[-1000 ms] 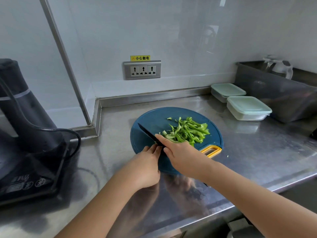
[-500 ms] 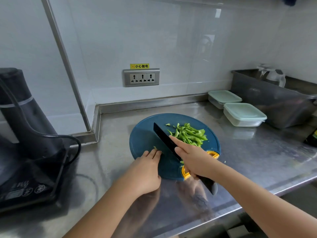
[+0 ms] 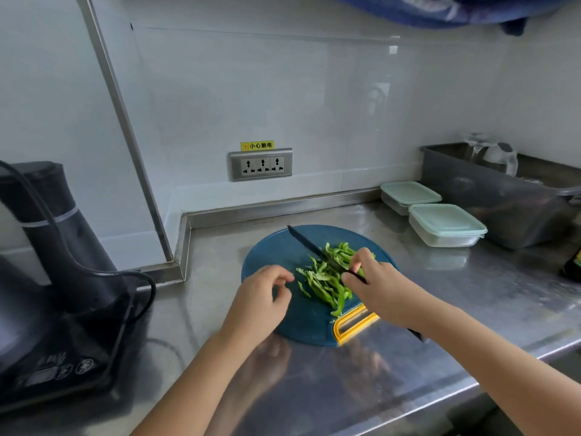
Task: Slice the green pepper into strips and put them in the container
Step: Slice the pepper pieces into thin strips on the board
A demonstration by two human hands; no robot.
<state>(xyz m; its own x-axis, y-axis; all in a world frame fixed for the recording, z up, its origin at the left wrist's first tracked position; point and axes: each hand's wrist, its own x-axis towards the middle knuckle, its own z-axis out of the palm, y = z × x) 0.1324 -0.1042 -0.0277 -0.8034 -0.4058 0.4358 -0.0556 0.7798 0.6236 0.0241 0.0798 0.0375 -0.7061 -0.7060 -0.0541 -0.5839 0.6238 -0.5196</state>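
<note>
Steel worktop (image 3: 393, 357) along a white tiled wall; round blue cutting board (image 3: 270, 256) sits mid-surface, yellow handle toward the near edge.

Right hand (image 3: 382, 289): fingers (image 3: 358, 256) closed around the black knife (image 3: 309, 247), thumb and forefinger pinched up near the blade root. I cannot see the handle itself under the palm; a dark end shows past the wrist on the near side. Blade runs from the hand up and to the far left, tip over the far part of the board.

Left hand (image 3: 261, 302): fingers loosely curled, holding nothing, hovering over the left half of the board. Whether the fingertips touch the board I cannot tell.

Pepper strips (image 3: 327, 280): a loose green pile between the two hands, just right of the left fingertips and directly under and left of the right fingers. Long axis of the pile runs far-to-near, ending at the yellow handle. The blade crosses the pile's far part.

Judgement: slicing looks finished; no whole piece visible. The right hand is nearer the pile, the left free to cup it.

Two lidded containers (image 3: 446, 223) stand well apart, far right of the board, both lids on. Transfer not yet begun; a lid must come off first.

Induction hob with black kettle (image 3: 47, 234) at far left, clear of the work.
</note>
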